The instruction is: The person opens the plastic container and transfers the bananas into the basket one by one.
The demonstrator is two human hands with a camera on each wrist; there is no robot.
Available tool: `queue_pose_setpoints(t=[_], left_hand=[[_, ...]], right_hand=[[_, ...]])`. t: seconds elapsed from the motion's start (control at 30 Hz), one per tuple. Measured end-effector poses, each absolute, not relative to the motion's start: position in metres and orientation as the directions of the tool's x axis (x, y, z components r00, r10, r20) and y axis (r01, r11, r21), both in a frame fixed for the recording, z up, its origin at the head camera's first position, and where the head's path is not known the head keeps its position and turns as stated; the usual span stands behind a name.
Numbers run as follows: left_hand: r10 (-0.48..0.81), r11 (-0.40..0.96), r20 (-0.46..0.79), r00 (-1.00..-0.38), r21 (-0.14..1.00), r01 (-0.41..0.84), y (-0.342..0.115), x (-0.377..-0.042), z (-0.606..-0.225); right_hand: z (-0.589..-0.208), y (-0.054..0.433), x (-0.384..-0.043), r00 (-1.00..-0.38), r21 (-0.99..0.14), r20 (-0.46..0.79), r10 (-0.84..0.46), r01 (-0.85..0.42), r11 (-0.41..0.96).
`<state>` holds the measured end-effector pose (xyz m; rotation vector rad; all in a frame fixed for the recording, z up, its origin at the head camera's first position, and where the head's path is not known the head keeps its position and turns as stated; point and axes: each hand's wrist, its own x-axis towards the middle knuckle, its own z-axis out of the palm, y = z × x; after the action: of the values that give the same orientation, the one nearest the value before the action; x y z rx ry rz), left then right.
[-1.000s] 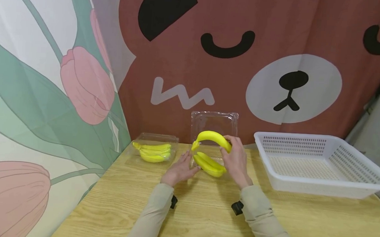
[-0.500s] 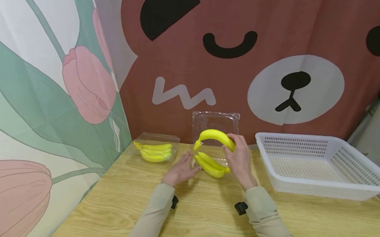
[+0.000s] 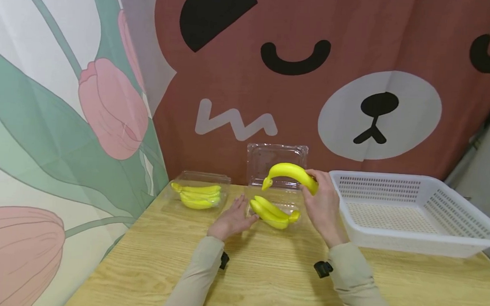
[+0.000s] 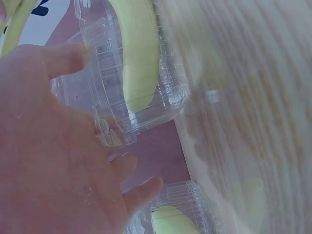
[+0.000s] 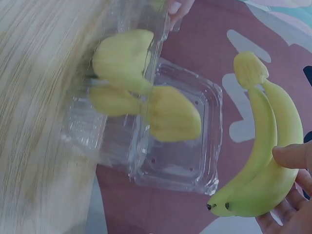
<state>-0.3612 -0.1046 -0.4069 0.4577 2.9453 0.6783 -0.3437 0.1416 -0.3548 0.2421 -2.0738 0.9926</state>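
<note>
My right hand (image 3: 322, 205) grips a bunch of two joined yellow bananas (image 3: 292, 172) by its tip end, thumb on one side and fingers beneath. It hangs above an open clear plastic clamshell box (image 3: 261, 157), stem end pointing left. Inside the box's base lies another bunch of bananas (image 3: 272, 214), its stem overhanging the right side. My left hand (image 3: 231, 220) is spread at the box's left side, with the thumb (image 4: 68, 57) right at its rim. In the right wrist view, the held bunch (image 5: 273, 161) appears apart from the box.
A second clear box (image 3: 207, 178), lid down over a bunch of bananas (image 3: 198, 198), stands left of my left hand. At the right is a white perforated plastic basket (image 3: 415, 236). A bear-patterned cloth (image 3: 296, 105) hangs behind the wooden table (image 3: 272, 273).
My right hand has moved right and slightly up with the held bananas, away from the bunch in the box, whose stem now shows. The left hand has stayed in place.
</note>
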Motion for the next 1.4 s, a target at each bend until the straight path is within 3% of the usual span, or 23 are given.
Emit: queue_pose_setpoints(t=[0.23,0.77,1.4], left_hand=[[0.32,0.86,-0.024,-0.947,0.428,0.279,-0.106,-0.361,-0.407],[0.314,0.874,-0.01,-0.95,0.393,0.285,-0.107,-0.362,-0.413],[0.298,0.891,0.015,-0.954,0.353,0.284,-0.104,-0.357,-0.411]], right_hand=[[-0.353,0.155,-0.34,-0.666,-0.565,0.727,0.165,-0.445,0.694],[-0.355,0.191,-0.335,-0.625,-0.518,0.762,0.171,-0.428,0.741],[-0.359,0.246,-0.322,-0.651,-0.518,0.729,0.21,-0.325,0.791]])
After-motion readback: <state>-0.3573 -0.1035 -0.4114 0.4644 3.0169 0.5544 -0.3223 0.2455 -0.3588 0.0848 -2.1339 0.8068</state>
